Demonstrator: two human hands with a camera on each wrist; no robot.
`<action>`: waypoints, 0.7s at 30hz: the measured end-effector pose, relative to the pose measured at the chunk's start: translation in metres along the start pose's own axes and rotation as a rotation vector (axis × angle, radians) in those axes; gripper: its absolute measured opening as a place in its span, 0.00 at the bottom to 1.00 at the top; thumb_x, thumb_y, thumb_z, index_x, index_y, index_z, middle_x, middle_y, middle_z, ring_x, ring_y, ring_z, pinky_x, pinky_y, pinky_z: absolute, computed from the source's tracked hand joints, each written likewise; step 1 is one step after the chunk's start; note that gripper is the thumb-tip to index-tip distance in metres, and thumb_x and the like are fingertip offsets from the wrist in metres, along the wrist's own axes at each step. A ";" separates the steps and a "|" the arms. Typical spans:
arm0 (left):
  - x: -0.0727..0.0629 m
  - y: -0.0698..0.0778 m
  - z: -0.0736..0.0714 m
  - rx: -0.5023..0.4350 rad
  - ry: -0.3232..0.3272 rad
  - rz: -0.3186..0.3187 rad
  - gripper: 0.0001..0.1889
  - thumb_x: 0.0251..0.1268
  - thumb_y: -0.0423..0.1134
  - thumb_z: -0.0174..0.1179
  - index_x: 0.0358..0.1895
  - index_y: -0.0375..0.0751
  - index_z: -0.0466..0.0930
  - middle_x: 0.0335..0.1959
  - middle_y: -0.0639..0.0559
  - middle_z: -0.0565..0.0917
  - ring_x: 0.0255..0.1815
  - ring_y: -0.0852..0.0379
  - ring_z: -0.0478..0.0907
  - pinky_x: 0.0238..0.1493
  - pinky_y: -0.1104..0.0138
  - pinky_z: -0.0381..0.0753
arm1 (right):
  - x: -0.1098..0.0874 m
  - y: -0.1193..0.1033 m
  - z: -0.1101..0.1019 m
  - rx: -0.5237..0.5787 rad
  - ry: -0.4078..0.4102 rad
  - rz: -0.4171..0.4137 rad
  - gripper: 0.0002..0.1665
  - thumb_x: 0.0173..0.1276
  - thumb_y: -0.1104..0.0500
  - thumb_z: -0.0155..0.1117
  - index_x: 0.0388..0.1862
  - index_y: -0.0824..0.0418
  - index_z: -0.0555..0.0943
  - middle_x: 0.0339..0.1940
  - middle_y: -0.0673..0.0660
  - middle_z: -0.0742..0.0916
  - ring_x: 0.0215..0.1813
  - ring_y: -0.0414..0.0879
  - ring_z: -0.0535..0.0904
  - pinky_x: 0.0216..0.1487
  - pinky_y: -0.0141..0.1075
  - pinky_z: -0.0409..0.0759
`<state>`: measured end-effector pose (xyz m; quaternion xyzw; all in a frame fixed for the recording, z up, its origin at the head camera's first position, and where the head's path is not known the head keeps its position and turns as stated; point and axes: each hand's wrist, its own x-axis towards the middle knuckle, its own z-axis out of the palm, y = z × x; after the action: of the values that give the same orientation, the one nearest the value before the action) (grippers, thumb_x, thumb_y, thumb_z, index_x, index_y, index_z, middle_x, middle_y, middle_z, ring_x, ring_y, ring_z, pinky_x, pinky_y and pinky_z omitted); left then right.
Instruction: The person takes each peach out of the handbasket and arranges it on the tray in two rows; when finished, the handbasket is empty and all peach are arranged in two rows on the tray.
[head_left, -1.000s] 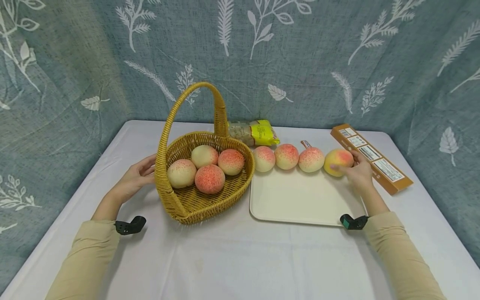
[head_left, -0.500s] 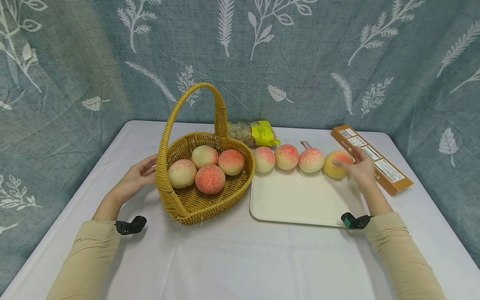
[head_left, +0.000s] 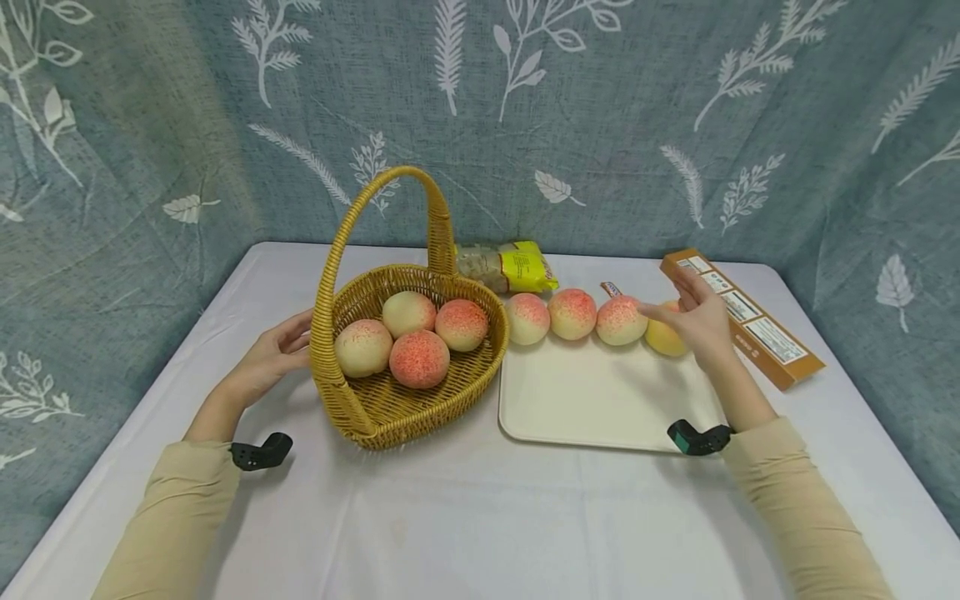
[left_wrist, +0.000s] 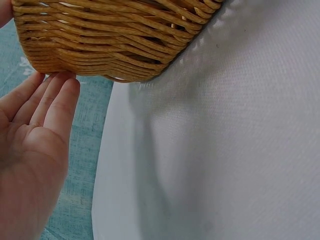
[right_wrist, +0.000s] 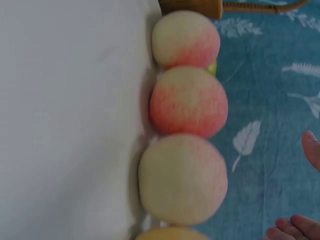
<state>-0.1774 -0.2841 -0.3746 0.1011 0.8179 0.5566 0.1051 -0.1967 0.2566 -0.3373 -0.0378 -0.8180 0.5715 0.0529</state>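
My left hand (head_left: 262, 360) is at the left side of a heart-shaped wicker basket (head_left: 408, 421) with a tall handle. In the left wrist view its straight fingers (left_wrist: 60, 107) touch the woven wall. Several pink and cream peaches, one deep pink peach (head_left: 420, 359) among them, lie in the basket. My right hand (head_left: 708, 329) hovers with spread fingers, holding nothing, over a yellow peach (head_left: 662, 339) that it partly hides. That peach ends a row along the back edge of a cream tray (head_left: 600, 408). Left of it stand a pale peach (right_wrist: 182, 180), a pinker peach (right_wrist: 189, 102) and another peach (right_wrist: 186, 40).
Behind the basket lies a yellow and clear packet (head_left: 517, 267). A small wrapped snack (head_left: 611, 288) sits behind the row. A long orange-brown box (head_left: 742, 317) lies slantwise at the back right. A patterned blue-grey curtain (head_left: 480, 125) hangs behind the white-covered table (head_left: 465, 525).
My right hand has let go of the yellow peach, which sits at the row's right end. The hand has risen and shifted slightly left over it. The left hand and basket stay put.
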 end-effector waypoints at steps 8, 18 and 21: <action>0.001 0.001 0.001 -0.007 -0.002 0.003 0.42 0.65 0.29 0.58 0.77 0.29 0.42 0.75 0.29 0.51 0.73 0.30 0.50 0.60 0.75 0.70 | -0.010 -0.016 0.034 0.034 -0.143 -0.095 0.48 0.63 0.66 0.68 0.77 0.67 0.53 0.77 0.63 0.61 0.77 0.53 0.54 0.74 0.40 0.55; 0.000 0.002 0.001 0.010 0.005 -0.006 0.42 0.65 0.29 0.58 0.76 0.29 0.41 0.75 0.30 0.50 0.73 0.30 0.49 0.61 0.74 0.69 | -0.019 -0.027 0.090 0.057 -0.332 -0.166 0.47 0.60 0.68 0.70 0.75 0.67 0.58 0.74 0.65 0.65 0.75 0.55 0.58 0.73 0.43 0.58; 0.000 0.001 0.001 0.011 0.007 -0.003 0.42 0.65 0.29 0.58 0.76 0.29 0.42 0.75 0.30 0.50 0.73 0.30 0.50 0.62 0.74 0.69 | -0.024 -0.031 0.103 0.071 -0.391 -0.196 0.47 0.60 0.69 0.70 0.75 0.68 0.59 0.74 0.66 0.65 0.75 0.56 0.58 0.72 0.44 0.60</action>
<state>-0.1773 -0.2826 -0.3741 0.0984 0.8215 0.5522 0.1026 -0.1867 0.1469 -0.3449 0.1553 -0.7917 0.5886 -0.0502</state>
